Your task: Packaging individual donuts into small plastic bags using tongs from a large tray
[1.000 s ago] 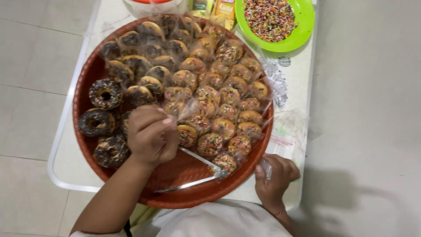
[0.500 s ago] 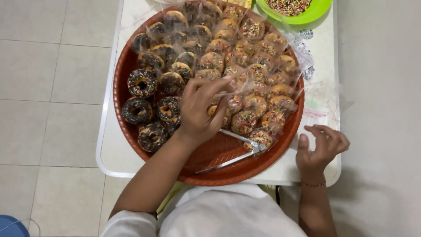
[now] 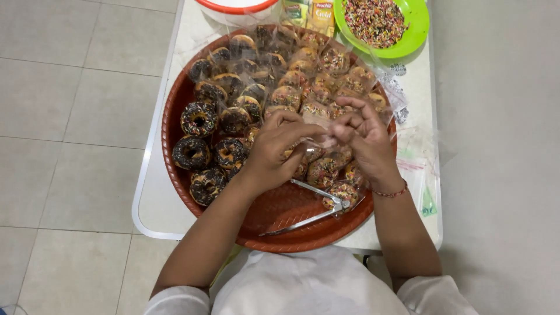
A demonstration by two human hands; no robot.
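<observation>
Head view, looking down on a small white table (image 3: 153, 192) over a tiled floor (image 3: 70, 116). A large round red-brown tray (image 3: 280, 213) fills most of the tabletop. Both hands meet over the middle of the tray. Left hand (image 3: 274, 153) is curled, fingers bent inward and pinching at a clear plastic bag (image 3: 324, 135) at its right edge; right hand (image 3: 366, 140) is likewise narrowed, fingertips gathered on the same bag from the other side. Bag sits between the two hands, held just above the doughnuts; whether it has anything in it cannot be told. A thin red bracelet (image 3: 392, 192) circles the right wrist. On the tray's left side: unwrapped chocolate-glazed doughnuts (image 3: 199, 118) with sprinkles, in a loose cluster. Centre, top and right: sprinkled doughnuts in clear wrappers (image 3: 315, 64), packed close, touching one another. Metal tongs (image 3: 318, 205) lie on the bare near part of the tray, just below the hands. Green plate of coloured sprinkles (image 3: 417, 32) at the table's far right corner, touching the tray rim or nearly so. White bowl with a red rim (image 3: 233, 8) at the far edge. Spare clear bags (image 3: 421, 169) lie flat on the table, right of the tray.
</observation>
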